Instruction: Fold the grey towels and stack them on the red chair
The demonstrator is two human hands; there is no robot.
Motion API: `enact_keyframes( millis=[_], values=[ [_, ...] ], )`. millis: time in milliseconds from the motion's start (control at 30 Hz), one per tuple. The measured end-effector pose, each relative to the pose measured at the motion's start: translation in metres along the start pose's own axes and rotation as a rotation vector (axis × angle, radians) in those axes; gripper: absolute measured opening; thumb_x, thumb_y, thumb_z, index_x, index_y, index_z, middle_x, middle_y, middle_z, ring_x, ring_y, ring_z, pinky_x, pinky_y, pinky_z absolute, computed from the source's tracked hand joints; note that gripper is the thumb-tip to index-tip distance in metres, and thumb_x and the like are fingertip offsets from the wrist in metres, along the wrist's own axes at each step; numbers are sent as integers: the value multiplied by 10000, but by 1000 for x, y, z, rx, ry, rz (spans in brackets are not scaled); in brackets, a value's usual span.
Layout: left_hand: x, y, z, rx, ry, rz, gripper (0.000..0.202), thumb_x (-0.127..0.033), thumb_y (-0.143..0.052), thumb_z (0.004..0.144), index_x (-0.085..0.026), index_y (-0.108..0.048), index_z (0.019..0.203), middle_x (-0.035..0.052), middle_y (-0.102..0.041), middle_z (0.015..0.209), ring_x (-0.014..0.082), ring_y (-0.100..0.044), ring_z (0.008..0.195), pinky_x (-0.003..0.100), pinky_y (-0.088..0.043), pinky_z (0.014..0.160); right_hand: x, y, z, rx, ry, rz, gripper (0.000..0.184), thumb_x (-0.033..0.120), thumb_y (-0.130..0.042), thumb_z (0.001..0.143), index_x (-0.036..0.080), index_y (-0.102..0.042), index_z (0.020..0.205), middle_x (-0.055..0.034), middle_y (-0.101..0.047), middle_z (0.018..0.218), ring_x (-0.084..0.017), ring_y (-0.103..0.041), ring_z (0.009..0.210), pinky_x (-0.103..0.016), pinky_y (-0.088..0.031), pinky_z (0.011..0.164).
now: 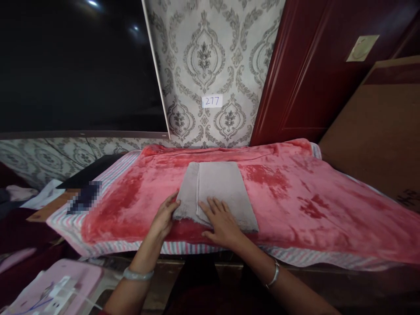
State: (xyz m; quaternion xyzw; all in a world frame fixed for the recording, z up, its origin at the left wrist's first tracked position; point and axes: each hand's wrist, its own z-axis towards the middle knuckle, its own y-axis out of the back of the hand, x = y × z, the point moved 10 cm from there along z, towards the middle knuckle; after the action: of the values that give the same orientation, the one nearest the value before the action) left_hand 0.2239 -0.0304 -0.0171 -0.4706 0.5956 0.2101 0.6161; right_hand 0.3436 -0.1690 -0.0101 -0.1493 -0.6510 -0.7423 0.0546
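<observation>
A grey, plush-looking cloth (226, 186), folded into a flat piece, lies in front of me. A raised seam runs along it left of its middle, and its near edge is a little ragged. My right hand (221, 222) rests flat on the near part of the cloth with its fingers spread. At the cloth's left edge is my left hand (165, 214), its fingers loosely bent and touching that edge. Part of the left fingers' underside is hidden.
Beneath the cloth, a red and pink plush blanket (282, 210) with a striped border covers the table. A large dark screen (75, 65) stands at the back left. A cardboard box (377, 127) leans at the right. Low at the left sits a pink stool (82, 271) holding a power strip (61, 294).
</observation>
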Motion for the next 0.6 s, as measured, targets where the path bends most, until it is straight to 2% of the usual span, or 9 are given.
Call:
enact_keyframes(
  millis=[100, 200, 267, 367, 467, 533, 600],
  values=[
    [-6, -7, 2, -27, -42, -7, 887, -338, -862, 614, -147, -550, 1421, 104, -773, 1032, 268, -726, 969, 349, -587, 828, 1, 1, 3, -59, -40, -10, 946, 260, -659, 848, 261, -151, 1645, -147, -247, 1672, -317, -218, 1539, -536, -163, 1235],
    [-9, -8, 2, -37, -68, -20, 811, -334, -805, 655, -148, -561, 1406, 101, -761, 1088, 257, -714, 989, 334, -584, 814, -1, 3, 4, -122, -59, 12, 882, 77, -544, 795, 214, -270, 1622, -120, -356, 1632, -281, -311, 1507, -484, -231, 1235],
    [-8, -4, 2, -24, -68, -40, 748, -321, -756, 673, -161, -586, 1383, 95, -755, 1108, 253, -710, 963, 331, -583, 778, -3, 8, 5, -173, -41, 70, 862, 21, -489, 745, 199, -378, 1581, -105, -442, 1584, -260, -376, 1474, -456, -291, 1218],
    [-5, 4, 4, 71, -79, 2, 786, -290, -692, 655, -154, -560, 1418, 93, -764, 1010, 245, -710, 842, 333, -572, 729, -9, 22, 7, -238, -4, 207, 838, -12, -442, 697, 192, -498, 1509, -92, -564, 1486, -229, -518, 1370, -406, -400, 1156],
    [-12, 14, 8, 129, -236, 300, 807, -295, -671, 691, -143, -503, 1465, 119, -746, 1057, 259, -707, 911, 370, -569, 818, -19, 41, 13, -271, -11, 321, 794, -12, -445, 702, 206, -561, 1456, -68, -644, 1394, -219, -611, 1271, -377, -468, 1094],
    [-24, 14, 10, 113, -444, 617, 773, -287, -657, 738, -165, -482, 1481, 142, -691, 1232, 278, -671, 1082, 420, -541, 949, -25, 55, 18, -277, -28, 355, 765, -5, -470, 711, 229, -588, 1430, -46, -668, 1358, -226, -626, 1255, -375, -487, 1069],
    [-35, 5, 13, 118, -657, 900, 747, -256, -644, 758, -179, -478, 1482, 156, -590, 1408, 299, -569, 1280, 472, -456, 1093, -28, 69, 21, -271, -33, 375, 733, 6, -492, 726, 238, -604, 1412, -37, -681, 1336, -231, -640, 1238, -369, -503, 1042]
  ],
)
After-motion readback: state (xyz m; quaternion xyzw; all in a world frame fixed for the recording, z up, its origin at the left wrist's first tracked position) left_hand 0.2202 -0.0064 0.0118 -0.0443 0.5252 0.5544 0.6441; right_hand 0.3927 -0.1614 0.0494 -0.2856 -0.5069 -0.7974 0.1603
